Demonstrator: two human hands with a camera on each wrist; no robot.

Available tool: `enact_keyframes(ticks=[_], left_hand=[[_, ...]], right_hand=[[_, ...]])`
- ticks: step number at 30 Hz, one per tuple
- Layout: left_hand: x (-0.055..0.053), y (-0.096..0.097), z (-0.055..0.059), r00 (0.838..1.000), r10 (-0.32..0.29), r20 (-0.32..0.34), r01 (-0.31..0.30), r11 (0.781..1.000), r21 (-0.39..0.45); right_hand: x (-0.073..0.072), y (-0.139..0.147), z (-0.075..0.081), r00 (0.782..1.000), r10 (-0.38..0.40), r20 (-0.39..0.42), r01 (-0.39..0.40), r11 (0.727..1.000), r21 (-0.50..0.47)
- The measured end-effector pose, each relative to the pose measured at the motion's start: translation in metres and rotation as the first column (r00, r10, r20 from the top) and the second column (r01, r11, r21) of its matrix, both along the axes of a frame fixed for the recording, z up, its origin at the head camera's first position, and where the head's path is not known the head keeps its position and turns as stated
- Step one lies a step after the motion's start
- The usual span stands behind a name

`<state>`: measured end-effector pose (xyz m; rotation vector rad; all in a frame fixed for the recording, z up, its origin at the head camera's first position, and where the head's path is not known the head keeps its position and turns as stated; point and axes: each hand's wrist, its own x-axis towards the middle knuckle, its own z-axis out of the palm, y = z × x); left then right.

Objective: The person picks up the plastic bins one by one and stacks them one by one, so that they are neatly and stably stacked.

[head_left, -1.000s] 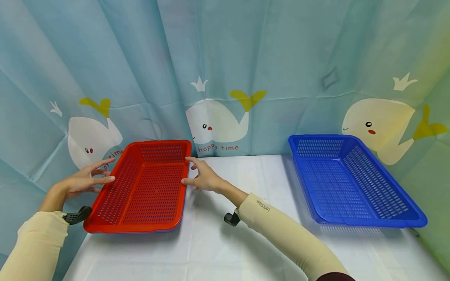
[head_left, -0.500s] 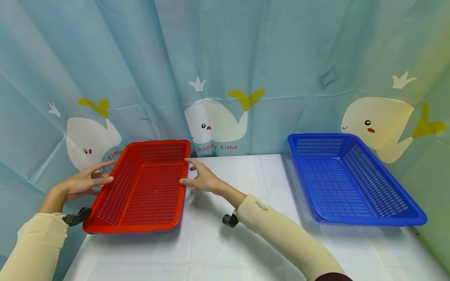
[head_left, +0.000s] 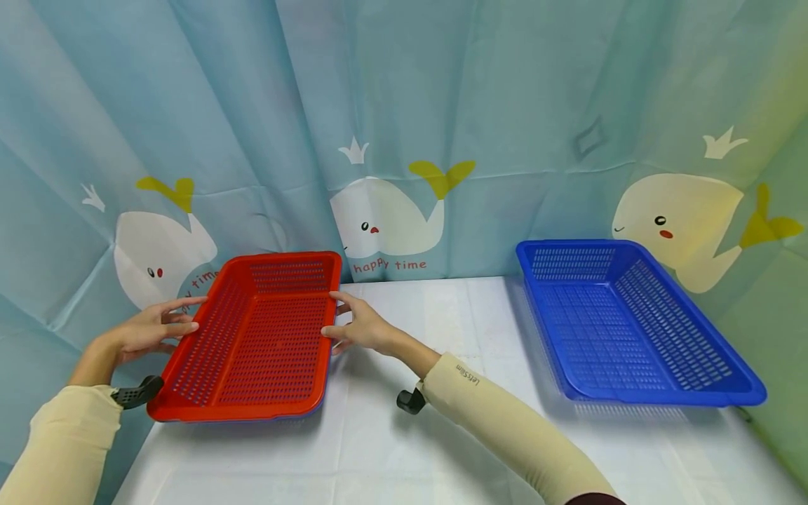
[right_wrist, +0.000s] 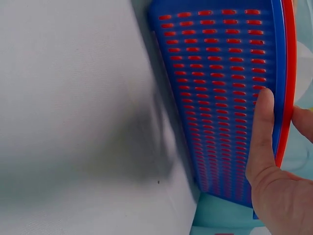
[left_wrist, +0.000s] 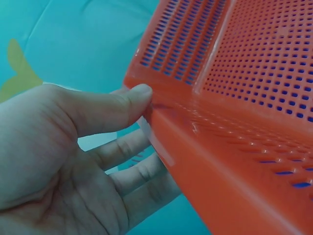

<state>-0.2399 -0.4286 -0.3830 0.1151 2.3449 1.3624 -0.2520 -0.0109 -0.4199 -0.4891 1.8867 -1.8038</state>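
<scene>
A red perforated plastic basket [head_left: 240, 412] stands at the left of the table, nested in a blue basket [right_wrist: 280, 49] of like shape. My left hand [head_left: 142, 333] holds its left rim. In the left wrist view the thumb [left_wrist: 139, 98] lies on the red rim and the other fingers reach behind it. On the opposite side, my right hand [head_left: 369, 326] grips the right rim. One finger [right_wrist: 264, 112] lies along the blue outer wall in the right wrist view, while another fingertip meets the red rim. The baskets hold nothing visible.
Another blue perforated basket [head_left: 669, 401] stands on the right side of the white-covered table [head_left: 442, 442]. Behind the table hangs a light blue curtain [head_left: 536, 105] printed with whales. Black straps with small devices [head_left: 129, 394] are on both wrists.
Both hands have closed in on the rims, the left thumb and right fingers now nearer or against the edge. The baskets look nearly still, with a slight shift of the whole view.
</scene>
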Motion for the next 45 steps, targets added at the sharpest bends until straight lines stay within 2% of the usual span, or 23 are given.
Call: enact_keyframes(ticks=[6, 20, 25, 33, 45], left_hand=[[0.001, 0.001, 0.002, 1.0, 0.001, 0.005, -0.001, 1.0, 0.018], [0.004, 0.006, 0.005, 1.0, -0.007, 0.002, 0.007, 0.999, -0.035], [0.003, 0.011, 0.007, 1.0, -0.01, 0.007, 0.01, 0.999, -0.041], [0.004, 0.019, 0.012, 0.999, -0.05, 0.007, 0.051, 0.998, -0.048], [0.006, 0.043, 0.013, 0.996, -0.092, -0.009, 0.092, 0.995, -0.026]], right_hand=[[0.001, 0.0, 0.0, 1.0, -0.011, 0.01, 0.011, 1.0, -0.005], [0.005, -0.001, 0.0, 0.998, -0.041, 0.049, 0.042, 0.999, -0.011], [0.006, 0.005, 0.001, 0.998, -0.039, 0.04, 0.039, 0.999, 0.004], [0.007, 0.018, 0.005, 0.999, -0.017, 0.031, 0.016, 1.0, 0.023], [0.004, 0.047, 0.007, 0.999, 0.025, 0.027, -0.026, 0.999, 0.039]])
